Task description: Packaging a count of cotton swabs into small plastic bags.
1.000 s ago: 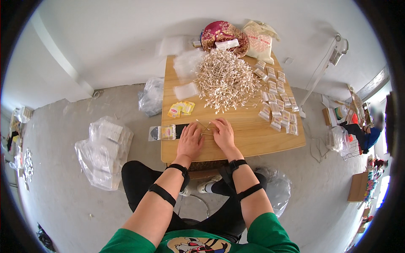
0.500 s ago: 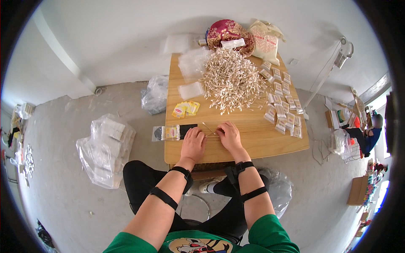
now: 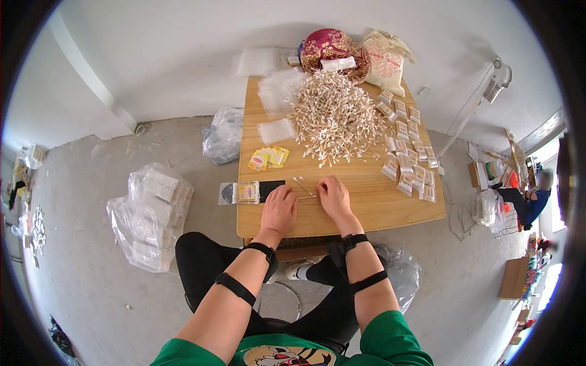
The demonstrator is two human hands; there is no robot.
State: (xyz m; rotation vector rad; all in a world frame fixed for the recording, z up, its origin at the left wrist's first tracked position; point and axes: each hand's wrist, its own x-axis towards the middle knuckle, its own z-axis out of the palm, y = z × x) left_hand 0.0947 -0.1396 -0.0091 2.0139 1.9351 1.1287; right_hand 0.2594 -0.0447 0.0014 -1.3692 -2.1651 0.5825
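Observation:
On the near part of the wooden table, my left hand (image 3: pixel 279 209) rests with bent fingers pressed together, beside the right end of a dark pad (image 3: pixel 271 186). My right hand (image 3: pixel 334 197) is closed a little to the right, fingertips bunched downward; anything inside is hidden. Between the hands lie a slanting cotton swab (image 3: pixel 303 186) and another cotton swab (image 3: pixel 307 197) running from the left fingertips toward the right hand. Whether the left fingers grip it is unclear. A clear pack of cotton swabs (image 3: pixel 246 193) with a yellow label sits left of my left hand, on the pad.
A big heap of loose cotton swabs (image 3: pixel 336 116) covers the table's middle. Several filled packs (image 3: pixel 405 161) lie at right, yellow cards (image 3: pixel 268 157) and clear bags (image 3: pixel 276 131) at left. A cloth sack (image 3: pixel 384 61) stands behind. A large plastic bag (image 3: pixel 152 216) sits on the floor.
My right hand has shifted slightly to the right, away from the swabs, showing more of them. My left hand stays nearly in place.

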